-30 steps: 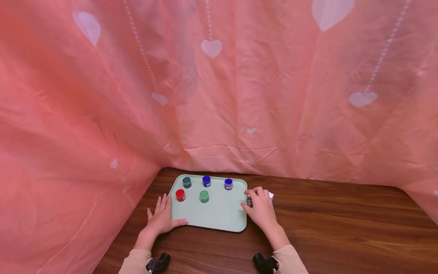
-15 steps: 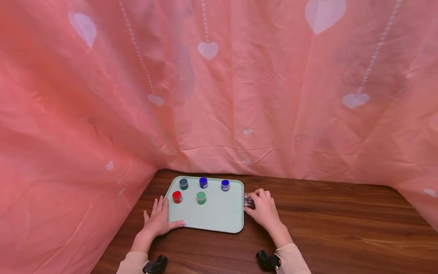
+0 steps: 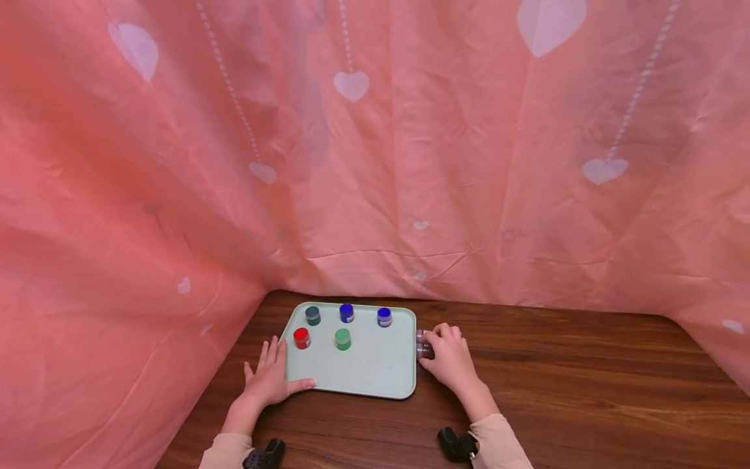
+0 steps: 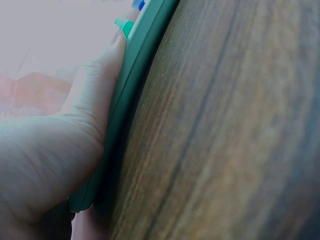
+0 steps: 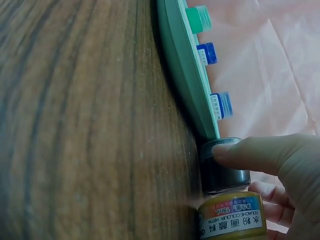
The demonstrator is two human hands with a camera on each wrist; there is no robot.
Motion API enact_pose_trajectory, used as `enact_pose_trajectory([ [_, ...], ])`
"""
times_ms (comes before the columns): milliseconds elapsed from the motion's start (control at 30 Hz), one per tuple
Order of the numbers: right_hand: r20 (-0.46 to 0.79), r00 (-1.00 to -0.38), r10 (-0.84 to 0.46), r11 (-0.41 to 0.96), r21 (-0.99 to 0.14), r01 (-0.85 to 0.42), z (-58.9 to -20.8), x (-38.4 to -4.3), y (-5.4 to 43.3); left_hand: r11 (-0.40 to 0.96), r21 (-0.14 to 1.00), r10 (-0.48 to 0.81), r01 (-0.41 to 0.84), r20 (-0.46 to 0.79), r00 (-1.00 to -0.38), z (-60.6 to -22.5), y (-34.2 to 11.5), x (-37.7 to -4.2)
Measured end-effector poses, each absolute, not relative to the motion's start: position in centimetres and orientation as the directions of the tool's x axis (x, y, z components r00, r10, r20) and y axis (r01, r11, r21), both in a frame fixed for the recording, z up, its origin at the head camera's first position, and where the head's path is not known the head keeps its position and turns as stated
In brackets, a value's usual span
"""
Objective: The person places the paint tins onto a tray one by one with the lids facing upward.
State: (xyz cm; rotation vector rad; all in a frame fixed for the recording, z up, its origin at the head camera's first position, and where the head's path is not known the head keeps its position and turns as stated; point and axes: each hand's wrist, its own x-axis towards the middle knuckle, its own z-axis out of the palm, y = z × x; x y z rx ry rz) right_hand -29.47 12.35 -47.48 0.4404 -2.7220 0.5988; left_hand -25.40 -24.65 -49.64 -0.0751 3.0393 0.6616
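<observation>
Beside the tray's right end, my right hand [image 3: 451, 358] holds a black paint jar [image 5: 225, 167], its thumb pressed on the jar's side. A yellow gouache jar [image 5: 234, 215] with a printed label stands right next to the black one, partly in front of the curled fingers. My left hand [image 3: 269, 374] lies with spread, straight fingers along the left rim of the pale green tray [image 3: 375, 384], thumb on the near rim. On the tray are a red jar [image 3: 301, 338], a green jar [image 3: 342, 339], a dark teal jar [image 3: 313, 316] and two blue jars [image 3: 346, 312].
The tray sits on a dark wooden table [image 3: 556, 378]. A pink curtain [image 3: 375, 195] with pale hearts hangs along the table's back and left edges. Bare wood extends to the right of the right hand.
My right hand has drawn its fingers back from over the tray's right rim and closed on the jar beside it. The left hand keeps its place on the tray; the head view shifts slightly.
</observation>
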Motion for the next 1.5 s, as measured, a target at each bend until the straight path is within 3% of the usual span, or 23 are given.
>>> enact_pose_trajectory([
  [633, 0.369, -0.896, -0.246, 0.881, -0.300, -0.365, -47.54, -29.34, 12.40, 0.912, 0.407, -0.037, -0.049, -0.037, -0.999, -50.12, -24.70, -25.62],
  [1500, 0.476, -0.859, -0.190, 0.840, -0.373, -0.393, -47.32, -29.54, 11.93, 0.910, 0.412, -0.037, -0.048, -0.036, -0.999, -49.75, -24.69, -25.48],
])
